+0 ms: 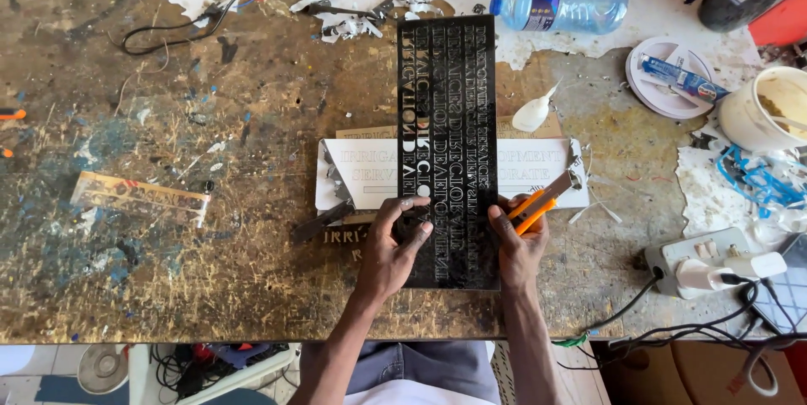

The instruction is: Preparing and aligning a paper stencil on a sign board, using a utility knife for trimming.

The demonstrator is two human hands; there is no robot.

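A long black sheet with cut-out lettering (450, 102) lies lengthwise on the worn workbench, across a white lettered panel (361, 171). My left hand (393, 245) presses flat on the sheet's near left part, fingers spread over the letters. My right hand (517, 241) grips the sheet's near right edge and also holds an orange utility knife (538, 203) that points up and to the right.
A plastic water bottle (561, 8) lies at the far side, a small white glue bottle (535, 111) next to the sheet. A white cup (773, 109), a plate with a tube (668, 77) and a power strip with cables (706, 266) crowd the right. Wires (193, 22) lie far left.
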